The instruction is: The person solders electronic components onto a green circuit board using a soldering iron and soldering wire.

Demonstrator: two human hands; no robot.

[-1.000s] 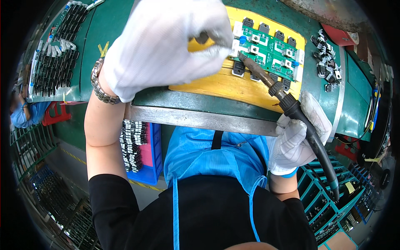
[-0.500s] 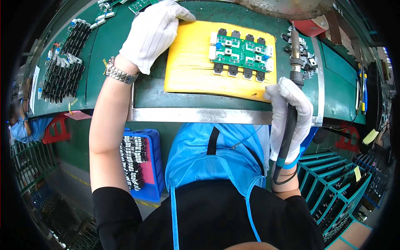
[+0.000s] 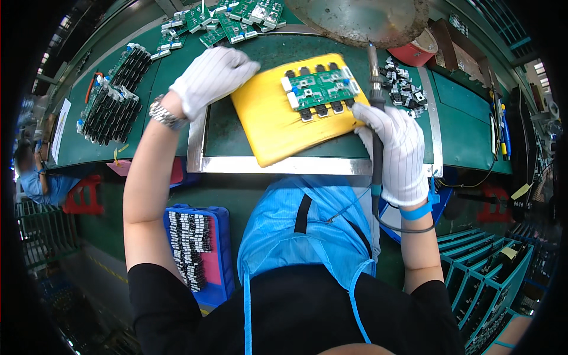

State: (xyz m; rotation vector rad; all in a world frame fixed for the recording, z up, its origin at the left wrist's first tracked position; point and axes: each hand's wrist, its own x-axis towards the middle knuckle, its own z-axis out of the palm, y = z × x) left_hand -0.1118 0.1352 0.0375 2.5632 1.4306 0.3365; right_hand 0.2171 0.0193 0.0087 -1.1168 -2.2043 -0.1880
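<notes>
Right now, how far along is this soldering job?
Looks done: finished-looking boards stacked far left. In hand: the right hand grips the iron tip-up, off the green board; the left hand holds the yellow pad. Left: loose parts and more boards behind.

A green circuit board (image 3: 320, 89) with black parts along both long edges lies tilted on a yellow pad (image 3: 278, 127), upper centre of the frame; a soldering iron (image 3: 375, 94) stands upright just right of it, tip up, black cable trailing down
</notes>
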